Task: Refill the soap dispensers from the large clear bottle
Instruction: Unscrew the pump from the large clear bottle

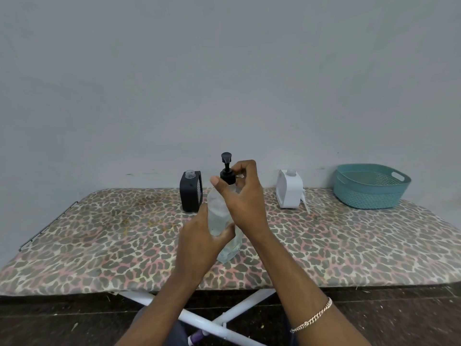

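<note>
As catalogued from the head view, largest item first:

Worktop [99, 236]: padded board in leopard-print cover on white crossed legs, set against a plain wall.

Teal basket [371, 187]: woven-look plastic, far right corner, apparently nothing in it.

Black dispenser [190, 193]: far centre-left, upright, pump off, threaded neck bare.

White dispenser [289, 189]: far centre-right, upright, neck likewise bare; white pump with tube [305, 203] lying just beside its right flank.

Large clear bottle [220, 213]: mid-worktop, tilted slightly, base seemingly resting on the cover; partly filled with clear liquid. Judged moderately heavy, thin-walled, likely to flex under a squeeze and slippery if soapy; best held round the mid-body, with the collar gripped for turning.

Left hand [199, 243]: closed round the bottle's lower body, steadying it.

Right hand [239, 196]: thumb and fingertips pinched on the collar.

Black pump head [227, 171]: seated at the bottle's neck, nozzle up; whether threaded tight or loosened not discernible.
</note>
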`<state>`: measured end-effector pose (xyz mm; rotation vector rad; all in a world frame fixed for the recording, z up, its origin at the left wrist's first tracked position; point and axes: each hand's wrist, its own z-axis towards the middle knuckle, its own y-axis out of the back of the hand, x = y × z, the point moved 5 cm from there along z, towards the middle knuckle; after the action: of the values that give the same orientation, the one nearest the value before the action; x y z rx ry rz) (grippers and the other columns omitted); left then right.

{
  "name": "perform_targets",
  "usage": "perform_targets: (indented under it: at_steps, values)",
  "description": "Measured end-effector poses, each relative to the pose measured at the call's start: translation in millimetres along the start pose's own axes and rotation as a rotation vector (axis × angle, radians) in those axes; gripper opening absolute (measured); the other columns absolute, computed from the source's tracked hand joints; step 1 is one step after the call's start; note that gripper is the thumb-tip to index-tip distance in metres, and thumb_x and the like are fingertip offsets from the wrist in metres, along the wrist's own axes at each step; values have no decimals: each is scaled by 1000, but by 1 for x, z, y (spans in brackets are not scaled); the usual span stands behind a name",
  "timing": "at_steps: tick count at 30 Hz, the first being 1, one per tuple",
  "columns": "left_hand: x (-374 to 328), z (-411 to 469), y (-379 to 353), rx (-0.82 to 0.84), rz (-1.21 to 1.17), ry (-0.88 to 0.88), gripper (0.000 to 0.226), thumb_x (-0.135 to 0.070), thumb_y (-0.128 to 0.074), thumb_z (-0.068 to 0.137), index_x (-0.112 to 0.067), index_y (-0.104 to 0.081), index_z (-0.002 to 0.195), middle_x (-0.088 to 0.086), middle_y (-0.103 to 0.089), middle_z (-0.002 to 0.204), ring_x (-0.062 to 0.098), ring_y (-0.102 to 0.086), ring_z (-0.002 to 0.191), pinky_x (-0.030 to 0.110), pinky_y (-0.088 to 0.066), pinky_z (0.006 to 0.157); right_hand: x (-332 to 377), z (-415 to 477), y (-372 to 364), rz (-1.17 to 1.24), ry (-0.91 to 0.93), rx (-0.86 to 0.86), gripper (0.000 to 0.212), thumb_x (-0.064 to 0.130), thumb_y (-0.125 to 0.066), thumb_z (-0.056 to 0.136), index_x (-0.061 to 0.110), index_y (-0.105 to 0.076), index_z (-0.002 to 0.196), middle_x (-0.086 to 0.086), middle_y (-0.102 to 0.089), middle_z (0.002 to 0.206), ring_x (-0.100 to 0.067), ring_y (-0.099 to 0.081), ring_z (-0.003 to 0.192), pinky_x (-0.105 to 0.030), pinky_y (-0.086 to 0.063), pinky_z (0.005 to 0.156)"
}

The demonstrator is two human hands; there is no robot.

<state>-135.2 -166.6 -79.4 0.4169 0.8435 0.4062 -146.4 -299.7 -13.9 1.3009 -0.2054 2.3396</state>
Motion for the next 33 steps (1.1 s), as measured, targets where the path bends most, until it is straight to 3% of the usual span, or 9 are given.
perform_targets:
  at_steps: [3,6,9,12,15,18,23,29,33]
  values:
    - [1,0,0,-10,-12,-5,50,-59,-70,86,-28,-57,124,-14,-70,88,1,-67,73,21,-54,62,-1,-1,2,111,21,40,18,29,-64,106,19,-62,120,-3,-73,109,-21,-71,105,-48,-57,100]
    - [1,0,1,-9,-18,-7,54,-62,-66,84,-29,-57,126,-14,-71,91,2,-69,76,24,-57,64,-3,-4,5,195,-15,61,32,33,-51,110,18,-68,132,-7,-76,115,-27,-72,113,-58,-54,104]
    - [0,-1,1,-7,-22,-5,52,-61,-68,86,-28,-58,125,-15,-69,88,0,-67,73,17,-52,62,-1,-4,3,110,-37,86,41,50,-61,103,30,-61,138,1,-73,124,-18,-69,121,-51,-53,109]
    - [-1,0,1,7,-25,12,45,-49,-76,87,-27,-59,122,-17,-67,83,-3,-64,70,10,-45,61,-2,-1,4,28,-25,60,45,41,-80,93,30,-53,127,6,-69,119,-10,-70,110,-42,-57,103]
    - [-1,-1,1,9,-31,8,45,-48,-76,87,-28,-58,124,-15,-69,86,-1,-66,73,13,-47,61,-1,1,6,68,-17,53,26,35,-73,100,22,-60,119,1,-71,113,-18,-72,108,-53,-55,102]
    - [-1,0,1,12,-35,4,47,-48,-77,87,-27,-59,125,-14,-69,88,1,-67,73,14,-48,62,-5,-2,6,167,-40,71,37,42,-60,104,19,-68,132,-7,-73,118,-30,-72,114,-62,-53,104]
    - [-1,-1,1,18,-34,13,46,-48,-78,87,-27,-59,123,-18,-68,89,-3,-65,75,9,-44,63,-1,-2,4,59,-10,81,45,41,-75,97,24,-55,133,1,-71,119,-12,-71,114,-41,-56,105]
    - [-1,-1,1,30,-49,31,48,-49,-77,87,-29,-59,127,-17,-70,97,-2,-68,82,12,-50,67,-5,5,12,253,-61,129,26,19,-67,102,8,-68,126,-11,-76,114,-29,-75,110,-48,-58,103]
    - [-1,-1,1,38,-31,39,49,-51,-76,88,-29,-58,128,-16,-71,101,-3,-67,84,10,-49,68,-1,7,16,169,-57,153,39,18,-78,96,13,-68,134,2,-77,113,-17,-75,110,-38,-59,103]
